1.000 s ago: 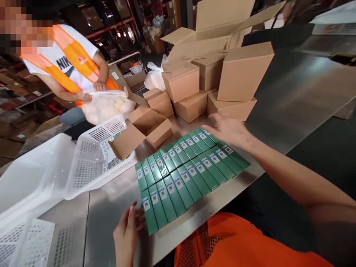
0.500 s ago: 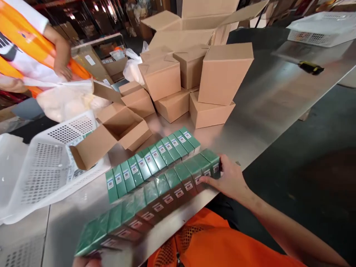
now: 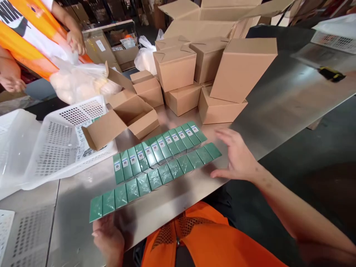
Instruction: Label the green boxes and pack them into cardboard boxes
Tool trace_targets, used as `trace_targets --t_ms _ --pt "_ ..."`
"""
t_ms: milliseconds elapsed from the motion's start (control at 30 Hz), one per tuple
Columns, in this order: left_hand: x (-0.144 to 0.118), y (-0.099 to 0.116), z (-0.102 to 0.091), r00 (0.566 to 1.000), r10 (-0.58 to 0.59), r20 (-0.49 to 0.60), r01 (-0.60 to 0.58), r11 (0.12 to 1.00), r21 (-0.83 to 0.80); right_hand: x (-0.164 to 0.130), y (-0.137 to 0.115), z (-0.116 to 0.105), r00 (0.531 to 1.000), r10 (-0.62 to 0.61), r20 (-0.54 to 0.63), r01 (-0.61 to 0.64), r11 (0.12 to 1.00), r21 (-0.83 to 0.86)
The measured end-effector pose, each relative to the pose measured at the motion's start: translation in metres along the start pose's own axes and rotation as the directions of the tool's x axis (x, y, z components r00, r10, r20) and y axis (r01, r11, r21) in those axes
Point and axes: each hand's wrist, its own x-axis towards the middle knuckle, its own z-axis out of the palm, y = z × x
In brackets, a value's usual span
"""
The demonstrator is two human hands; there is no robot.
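Here, two rows of small green boxes lie on the steel counter (image 3: 278, 107). The back row (image 3: 160, 150) counts about twelve boxes, each with a white label facing up. The front row (image 3: 155, 178) counts about twelve as well, plain green side up, set edge to edge in a long slanted line just in front of the back row; its right half touches the back row, and its left end runs clear toward the counter's near edge.

The left hand (image 3: 109, 239) sits at the low left end of the front row, fingers loosely curled, fingertips touching the last box there; it grips nothing. The right hand (image 3: 239, 157) is spread flat, fingers apart, just beside the right end of the front row and apart from it.

Behind the rows stand about seven closed brown cartons (image 3: 241, 68) in a stack, plus one open carton (image 3: 125, 118) with its flaps out. A white perforated basket (image 3: 55, 148) stands to the left. Another person in an orange vest (image 3: 30, 33) handles a clear plastic bag (image 3: 80, 81) at the far left.
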Motion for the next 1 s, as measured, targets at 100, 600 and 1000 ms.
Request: trace_targets --t_ms 100,600,1000 --pt "0.0 0.013 0.008 0.993 -0.003 -0.117 -0.02 0.98 -0.196 0.035 -0.012 -0.005 0.904 -0.199 0.379 0.202 0.979 0.032" --pt "0.14 0.104 -0.03 0.989 0.065 -0.129 -0.113 0.905 -0.409 0.073 -0.018 -0.034 0.96 0.001 0.281 0.051 0.983 -0.176" --pt "0.132 0.114 -0.007 0.977 0.037 0.209 0.005 0.98 -0.2 0.292 -0.065 0.032 0.947 -0.234 0.22 0.294 0.906 -0.304"
